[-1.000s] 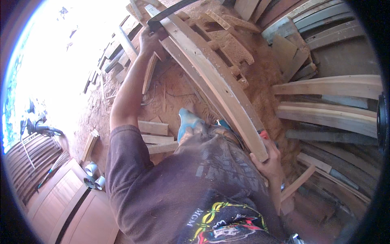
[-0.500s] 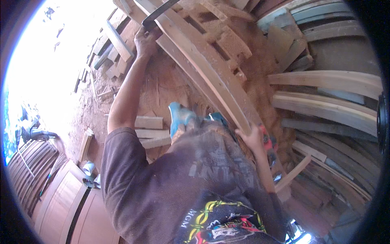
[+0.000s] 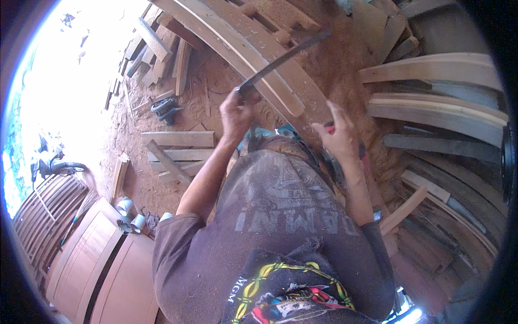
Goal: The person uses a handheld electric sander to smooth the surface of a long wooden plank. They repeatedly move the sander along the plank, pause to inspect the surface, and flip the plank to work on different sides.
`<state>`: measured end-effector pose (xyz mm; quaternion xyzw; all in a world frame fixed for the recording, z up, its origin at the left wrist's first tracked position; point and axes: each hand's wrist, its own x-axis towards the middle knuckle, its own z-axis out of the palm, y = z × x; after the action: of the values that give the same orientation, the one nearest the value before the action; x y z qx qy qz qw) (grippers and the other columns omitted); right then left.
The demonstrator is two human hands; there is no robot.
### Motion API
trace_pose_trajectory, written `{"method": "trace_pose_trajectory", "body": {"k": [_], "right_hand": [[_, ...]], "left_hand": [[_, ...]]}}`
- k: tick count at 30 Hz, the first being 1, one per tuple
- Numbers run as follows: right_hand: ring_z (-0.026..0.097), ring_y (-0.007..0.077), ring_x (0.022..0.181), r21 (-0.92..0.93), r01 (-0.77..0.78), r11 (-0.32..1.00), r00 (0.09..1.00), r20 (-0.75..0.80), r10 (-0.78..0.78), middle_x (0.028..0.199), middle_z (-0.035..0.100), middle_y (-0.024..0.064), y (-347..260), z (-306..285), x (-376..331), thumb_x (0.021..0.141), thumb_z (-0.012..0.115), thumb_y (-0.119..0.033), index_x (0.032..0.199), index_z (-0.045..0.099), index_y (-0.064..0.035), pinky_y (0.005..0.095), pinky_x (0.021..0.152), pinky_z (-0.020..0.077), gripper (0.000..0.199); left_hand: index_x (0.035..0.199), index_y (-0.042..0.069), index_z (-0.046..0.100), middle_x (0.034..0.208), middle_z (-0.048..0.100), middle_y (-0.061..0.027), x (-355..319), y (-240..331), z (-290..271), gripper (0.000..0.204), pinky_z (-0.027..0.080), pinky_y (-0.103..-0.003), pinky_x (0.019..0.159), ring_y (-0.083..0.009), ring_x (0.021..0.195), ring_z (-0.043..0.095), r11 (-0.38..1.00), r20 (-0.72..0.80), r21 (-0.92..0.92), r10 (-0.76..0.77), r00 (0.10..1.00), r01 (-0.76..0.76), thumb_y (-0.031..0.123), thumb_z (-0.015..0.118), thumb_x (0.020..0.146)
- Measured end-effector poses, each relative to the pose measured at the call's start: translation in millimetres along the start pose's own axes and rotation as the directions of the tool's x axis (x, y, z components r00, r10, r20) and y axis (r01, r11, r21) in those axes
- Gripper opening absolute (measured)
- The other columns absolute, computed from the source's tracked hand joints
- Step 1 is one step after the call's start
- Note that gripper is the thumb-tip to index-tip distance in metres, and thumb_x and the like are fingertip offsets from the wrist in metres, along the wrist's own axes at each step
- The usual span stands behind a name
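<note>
Hands near wooden strip, bar in left

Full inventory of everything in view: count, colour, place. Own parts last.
Wide board: 1, brown, top centre
Wood strip: 1, pale, on the wide board
Straight tool: 1, dark, slanting across the wood strip
Red object: 1, partly hidden, right of centre
Ground: sawdusty, reddish brown
Machine: 1, dark blue-green, on the ground, left
Offcuts: several, tan, below the machine
Scrap wood: many, brown, upper left
Curved beams: several, tan and grey, right
Curved slats: many, brown, far left
Panels: at least 2, reddish brown, lower left
Cylinders: at least 2, white, by the panels
Shirt: 1, dark, printed, lower centre
Left hand: 1, bare, gripping the straight tool
Right hand: 1, bare, blurred, fingers spread, near the wide board
</note>
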<state>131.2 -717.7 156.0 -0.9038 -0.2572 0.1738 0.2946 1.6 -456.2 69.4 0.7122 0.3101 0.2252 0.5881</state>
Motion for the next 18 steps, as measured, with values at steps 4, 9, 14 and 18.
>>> {"method": "trace_pose_trajectory", "body": {"k": [4,9,14,18], "right_hand": [[0.062,0.0423,0.130,-0.054,-0.011,0.998,0.994,-0.110,0.005,0.140,0.064,0.0249,33.6,-38.4,-49.2,0.092,0.080,-0.032,0.141,0.061,0.0019,0.0467,0.109,0.0505,0.062],[0.072,0.0307,0.109,0.064,-0.195,0.979,0.975,-0.097,0.201,0.120,0.072,0.0207,67.0,-54.0,-108.0,0.099,0.075,-0.036,0.134,0.065,0.0033,0.0408,0.094,0.0565,0.054],[0.067,0.0145,0.077,0.467,-0.425,0.775,0.905,0.209,0.370,0.086,0.067,0.0057,86.6,-51.0,-134.5,0.110,0.060,-0.040,0.119,0.070,0.0034,0.0312,0.070,0.0528,0.046],[0.055,0.0068,0.060,0.593,-0.472,0.652,0.877,0.395,0.276,0.071,0.060,-0.0010,111.7,-42.0,-130.0,0.111,0.056,-0.048,0.110,0.072,-0.0029,0.0258,0.053,0.0422,0.047]], "left_hand": [[0.110,0.002,0.074,0.094,0.079,-0.0130,-28.6,5.3,43.9,0.015,0.058,-0.038,0.079,-0.0244,0.090,0.077,0.990,-0.001,0.115,0.077,0.997,-0.077,0.005,0.072,0.095],[0.114,0.002,0.073,0.101,0.081,-0.0096,-29.1,6.0,58.1,0.016,0.059,-0.034,0.082,-0.0170,0.095,0.077,0.998,-0.052,-0.027,0.047,0.998,-0.049,0.004,0.069,0.099],[0.119,-0.001,0.072,0.104,0.081,-0.0092,-26.3,0.7,55.2,0.021,0.060,-0.031,0.085,-0.0163,0.098,0.077,0.992,-0.036,0.035,0.119,0.992,-0.118,0.004,0.069,0.099],[0.121,-0.002,0.072,0.105,0.081,-0.0103,-19.7,-12.4,51.5,0.023,0.061,-0.032,0.085,-0.0172,0.099,0.077,0.994,-0.026,-0.004,0.107,0.994,-0.107,0.004,0.068,0.099]]}}
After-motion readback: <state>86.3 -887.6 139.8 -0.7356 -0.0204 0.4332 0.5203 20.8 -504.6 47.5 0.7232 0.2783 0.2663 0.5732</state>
